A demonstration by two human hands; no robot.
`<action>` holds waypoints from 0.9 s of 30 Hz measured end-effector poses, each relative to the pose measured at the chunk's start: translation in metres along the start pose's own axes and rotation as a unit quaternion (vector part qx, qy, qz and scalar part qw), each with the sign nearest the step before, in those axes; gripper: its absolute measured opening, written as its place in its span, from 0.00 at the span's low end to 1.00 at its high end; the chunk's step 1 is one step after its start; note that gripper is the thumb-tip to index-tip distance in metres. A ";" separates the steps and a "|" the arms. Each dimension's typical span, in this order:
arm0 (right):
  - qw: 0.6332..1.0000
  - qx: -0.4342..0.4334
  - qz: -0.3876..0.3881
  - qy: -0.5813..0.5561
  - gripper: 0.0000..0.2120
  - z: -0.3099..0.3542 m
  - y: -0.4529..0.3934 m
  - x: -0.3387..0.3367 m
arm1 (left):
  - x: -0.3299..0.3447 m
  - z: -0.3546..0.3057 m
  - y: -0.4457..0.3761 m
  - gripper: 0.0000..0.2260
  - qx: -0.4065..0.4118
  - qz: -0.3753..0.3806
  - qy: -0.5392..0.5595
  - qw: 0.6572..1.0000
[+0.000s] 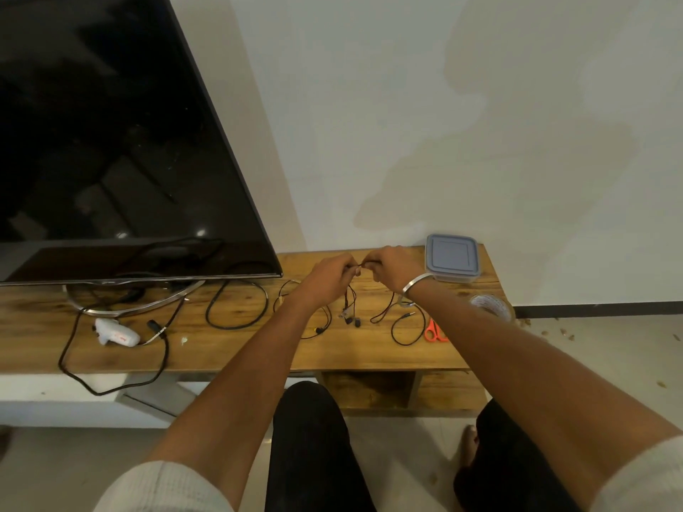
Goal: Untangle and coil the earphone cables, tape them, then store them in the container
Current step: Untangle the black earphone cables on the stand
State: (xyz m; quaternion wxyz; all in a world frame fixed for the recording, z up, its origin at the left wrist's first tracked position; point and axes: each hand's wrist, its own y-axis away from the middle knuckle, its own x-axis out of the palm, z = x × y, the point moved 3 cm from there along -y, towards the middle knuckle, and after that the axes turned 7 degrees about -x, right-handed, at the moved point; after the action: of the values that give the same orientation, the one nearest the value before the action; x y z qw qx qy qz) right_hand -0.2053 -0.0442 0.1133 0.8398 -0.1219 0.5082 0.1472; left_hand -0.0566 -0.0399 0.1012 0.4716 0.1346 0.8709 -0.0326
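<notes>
My left hand (pixel 330 277) and my right hand (pixel 393 267) are raised close together above the wooden table (pixel 258 349), both pinching a dark tangled earphone cable (pixel 350 301). Its earbuds hang down to the tabletop below my hands. Another black cable loop (pixel 408 328) with a jack plug lies to the right. A clear container with a grey-blue lid (pixel 451 256) stands closed at the back right. A roll of tape (pixel 491 306) sits at the table's right edge. Orange-handled scissors (pixel 434 332) lie by my right forearm.
A large black TV (pixel 111 142) on a metal stand (pixel 129 301) fills the left. A black cable loop (pixel 236 306) and a long power lead (pixel 111 378) trail over the front edge. A white glue-gun-like tool (pixel 116 334) lies at the left. My knees are below the table.
</notes>
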 end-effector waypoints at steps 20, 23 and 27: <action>0.998 0.047 -0.017 -0.041 0.16 -0.006 0.011 -0.003 | 0.004 -0.001 -0.004 0.11 -0.010 0.024 -0.049 0.998; 1.000 0.017 0.010 -0.012 0.12 0.003 0.009 -0.001 | 0.005 -0.005 -0.004 0.10 0.002 0.027 -0.038 0.999; 0.999 0.020 -0.003 0.027 0.12 0.000 0.007 -0.006 | -0.002 -0.002 0.000 0.10 0.026 0.008 0.012 1.000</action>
State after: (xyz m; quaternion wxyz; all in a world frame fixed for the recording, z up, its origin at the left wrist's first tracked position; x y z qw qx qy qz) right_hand -0.2107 -0.0384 0.1185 0.8287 -0.1105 0.5328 0.1311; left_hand -0.0575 -0.0402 0.1039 0.4577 0.1537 0.8743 -0.0498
